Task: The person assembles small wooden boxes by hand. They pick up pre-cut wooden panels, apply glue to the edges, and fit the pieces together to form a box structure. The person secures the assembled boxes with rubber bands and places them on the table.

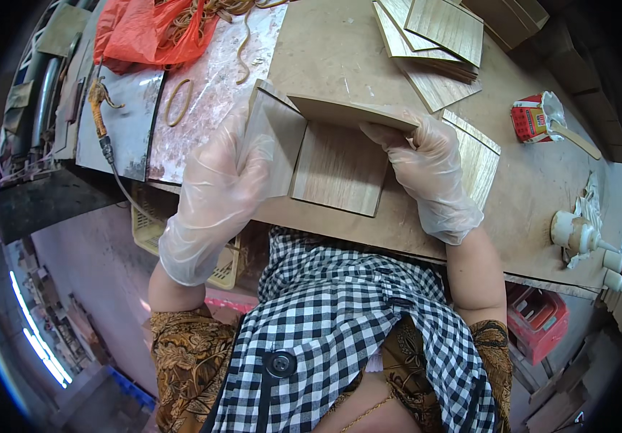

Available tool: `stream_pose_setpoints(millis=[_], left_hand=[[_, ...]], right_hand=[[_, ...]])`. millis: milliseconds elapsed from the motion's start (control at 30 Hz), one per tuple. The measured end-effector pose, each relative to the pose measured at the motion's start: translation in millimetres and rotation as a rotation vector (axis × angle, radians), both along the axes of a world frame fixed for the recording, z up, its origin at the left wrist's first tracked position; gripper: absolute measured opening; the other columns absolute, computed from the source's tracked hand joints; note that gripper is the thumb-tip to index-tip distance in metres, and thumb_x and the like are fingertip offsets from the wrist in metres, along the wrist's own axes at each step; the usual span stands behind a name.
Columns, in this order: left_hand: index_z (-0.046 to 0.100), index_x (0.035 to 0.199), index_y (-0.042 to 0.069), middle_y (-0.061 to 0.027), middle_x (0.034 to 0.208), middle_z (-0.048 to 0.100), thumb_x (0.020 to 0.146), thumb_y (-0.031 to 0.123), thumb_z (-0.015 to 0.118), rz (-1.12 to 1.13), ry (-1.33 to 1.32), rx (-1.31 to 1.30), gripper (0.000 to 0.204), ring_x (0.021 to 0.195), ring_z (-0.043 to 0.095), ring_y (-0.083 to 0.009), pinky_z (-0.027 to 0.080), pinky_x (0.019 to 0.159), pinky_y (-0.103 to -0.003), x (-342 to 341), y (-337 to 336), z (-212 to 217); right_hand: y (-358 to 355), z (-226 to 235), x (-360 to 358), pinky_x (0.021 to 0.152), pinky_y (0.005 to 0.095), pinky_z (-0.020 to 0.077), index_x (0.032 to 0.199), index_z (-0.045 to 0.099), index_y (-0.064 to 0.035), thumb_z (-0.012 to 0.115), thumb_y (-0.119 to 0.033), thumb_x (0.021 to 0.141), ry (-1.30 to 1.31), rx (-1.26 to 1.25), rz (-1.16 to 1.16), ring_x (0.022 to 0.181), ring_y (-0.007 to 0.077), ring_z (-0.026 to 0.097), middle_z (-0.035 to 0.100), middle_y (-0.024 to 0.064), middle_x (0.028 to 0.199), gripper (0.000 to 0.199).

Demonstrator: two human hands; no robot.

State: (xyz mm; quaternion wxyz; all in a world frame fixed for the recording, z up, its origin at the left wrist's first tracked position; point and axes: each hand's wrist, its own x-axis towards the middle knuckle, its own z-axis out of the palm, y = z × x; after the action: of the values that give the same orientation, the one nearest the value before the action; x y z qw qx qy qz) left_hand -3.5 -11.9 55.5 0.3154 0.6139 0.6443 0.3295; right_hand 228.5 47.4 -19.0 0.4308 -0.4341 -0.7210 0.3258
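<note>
Wooden panels (340,172), pale-grained, meet at angles, pinched by left hand (217,180) and right hand (432,162).

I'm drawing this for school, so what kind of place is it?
Probably a woodworking workshop: there's a box-like wooden piece, a stack of wooden panels and nozzle-tipped bottles.

Lt. wood base panel (340,169) on tbl (325,65), L side panel (282,141) & rear panel (347,112) raised at edges
</note>
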Motion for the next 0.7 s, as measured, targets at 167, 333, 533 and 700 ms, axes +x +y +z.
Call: stream_pose_setpoints(millis=[167,333,533,700], left_hand=[[0.051,0.136,-0.001,-0.0209,0.084,0.065,0.09,0.005,0.055,-0.046,0.136,0.062,0.047,0.072,0.068,-0.027,0.053,0.068,-0.035,-0.3,1.4,-2.3],[0.048,0.139,-0.005,-0.0148,0.122,0.06,0.092,0.002,0.055,0.007,0.102,-0.076,0.049,0.112,0.057,-0.0196,0.042,0.098,-0.031,13.1,-3.3,4.1],[0.047,0.14,-0.005,-0.0151,0.129,0.06,0.091,0.0,0.054,-0.027,0.188,-0.042,0.049,0.12,0.055,-0.0177,0.04,0.104,-0.031,20.4,-2.9,5.8],[0.046,0.141,-0.005,-0.0177,0.132,0.059,0.092,0.0,0.053,-0.032,0.196,-0.046,0.05,0.123,0.054,-0.0203,0.039,0.106,-0.033,20.9,-3.8,5.8]], right_hand=[[0.4,1.9,-1.7,0.058,0.0337,0.0519,0.098,0.076,-0.0072,0.076,-0.002,0.078,0.035,0.017,-0.004,0.065,0.0268,0.068,0.071,0.0155,0.078,0.021],[1.0,0.6,-4.1,0.058,0.0335,0.0521,0.097,0.076,-0.0069,0.076,-0.002,0.077,0.064,-0.005,-0.008,0.065,0.0272,0.069,0.071,0.0155,0.078,0.021],[0.1,-1.3,-2.0,0.059,0.0339,0.0523,0.099,0.076,-0.0063,0.074,0.001,0.077,0.048,-0.045,-0.005,0.066,0.0269,0.069,0.071,0.0153,0.078,0.023],[0.1,-0.1,-2.1,0.061,0.0341,0.0529,0.098,0.076,-0.0057,0.07,0.006,0.075,0.077,-0.061,0.004,0.068,0.0275,0.069,0.071,0.0163,0.08,0.027]])
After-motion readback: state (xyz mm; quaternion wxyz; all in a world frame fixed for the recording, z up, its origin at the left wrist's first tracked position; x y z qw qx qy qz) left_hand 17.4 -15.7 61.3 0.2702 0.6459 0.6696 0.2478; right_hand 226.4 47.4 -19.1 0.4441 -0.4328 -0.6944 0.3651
